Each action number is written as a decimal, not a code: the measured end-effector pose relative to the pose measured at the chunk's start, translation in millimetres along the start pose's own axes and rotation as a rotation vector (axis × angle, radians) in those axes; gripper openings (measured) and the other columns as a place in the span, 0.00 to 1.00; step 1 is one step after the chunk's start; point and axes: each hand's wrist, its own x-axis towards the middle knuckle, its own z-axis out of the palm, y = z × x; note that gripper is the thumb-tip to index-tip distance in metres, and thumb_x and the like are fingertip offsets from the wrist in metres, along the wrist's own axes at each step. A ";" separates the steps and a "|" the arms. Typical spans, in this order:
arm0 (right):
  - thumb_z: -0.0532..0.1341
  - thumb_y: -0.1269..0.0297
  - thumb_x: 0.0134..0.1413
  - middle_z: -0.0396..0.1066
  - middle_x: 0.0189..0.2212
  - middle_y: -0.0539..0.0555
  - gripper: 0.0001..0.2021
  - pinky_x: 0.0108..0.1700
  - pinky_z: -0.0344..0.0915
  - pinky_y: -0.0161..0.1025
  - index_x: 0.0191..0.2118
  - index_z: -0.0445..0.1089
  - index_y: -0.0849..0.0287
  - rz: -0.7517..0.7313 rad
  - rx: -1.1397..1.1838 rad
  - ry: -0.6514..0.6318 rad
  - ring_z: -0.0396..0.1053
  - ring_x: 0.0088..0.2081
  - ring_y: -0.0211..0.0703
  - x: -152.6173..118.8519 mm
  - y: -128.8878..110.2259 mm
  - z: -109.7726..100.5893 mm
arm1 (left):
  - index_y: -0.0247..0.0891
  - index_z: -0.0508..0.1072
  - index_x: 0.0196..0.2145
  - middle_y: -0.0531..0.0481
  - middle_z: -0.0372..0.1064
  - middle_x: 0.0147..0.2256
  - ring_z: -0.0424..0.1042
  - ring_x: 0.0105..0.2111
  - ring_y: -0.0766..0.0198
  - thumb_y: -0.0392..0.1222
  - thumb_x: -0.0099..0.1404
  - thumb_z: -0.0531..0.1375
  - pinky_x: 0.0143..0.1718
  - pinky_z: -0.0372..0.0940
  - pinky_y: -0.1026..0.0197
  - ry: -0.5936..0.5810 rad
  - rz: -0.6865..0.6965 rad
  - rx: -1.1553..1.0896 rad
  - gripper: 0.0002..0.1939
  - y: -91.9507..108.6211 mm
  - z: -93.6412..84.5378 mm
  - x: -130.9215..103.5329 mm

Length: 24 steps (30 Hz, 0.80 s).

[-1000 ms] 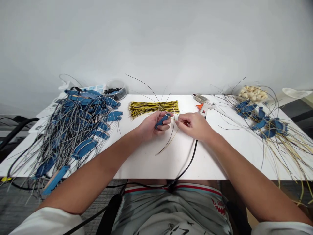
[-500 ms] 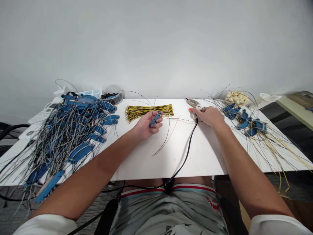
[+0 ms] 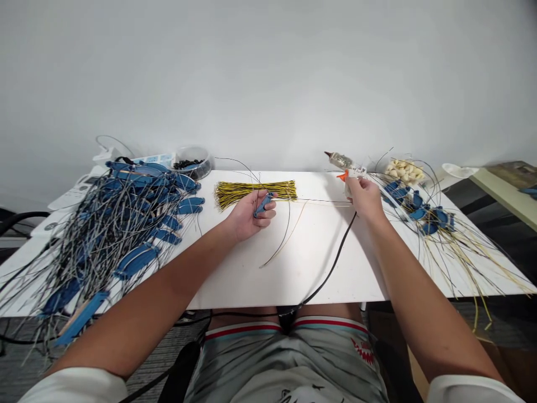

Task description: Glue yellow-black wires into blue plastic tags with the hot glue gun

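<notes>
My left hand [image 3: 251, 215] is closed on a small blue piece with thin wires [image 3: 263, 205], held over the middle of the table. Dark and pale wires trail from that piece to the right and down. My right hand [image 3: 366, 197] grips a glue gun [image 3: 344, 163] with an orange trigger, lifted off the table with its dark nozzle pointing up and left. The gun's black cord [image 3: 335, 260] runs down to the front edge. Just behind my left hand lies a bundle of yellow and black wires [image 3: 251, 191].
A big heap of blue pieces with grey wires [image 3: 138, 224] covers the table's left side. Behind it stands a clear tub of small black parts [image 3: 193, 162]. On the right are several wired blue pieces [image 3: 419, 210] and a pile of cream-coloured parts [image 3: 403, 171].
My right hand has raised the glue gun off the table and moved it slightly right, tilting its nozzle up. My left hand, with the blue piece, has barely shifted left.
</notes>
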 end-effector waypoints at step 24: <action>0.67 0.38 0.61 0.65 0.24 0.47 0.24 0.17 0.43 0.34 0.36 0.62 0.55 -0.184 0.571 -0.562 0.54 0.16 0.32 -25.0 -66.5 1.2 | 0.34 0.71 0.39 0.54 0.53 0.26 0.50 0.17 0.71 0.40 0.72 0.54 0.12 0.44 0.72 0.096 0.058 -0.083 0.08 4.7 2.2 0.0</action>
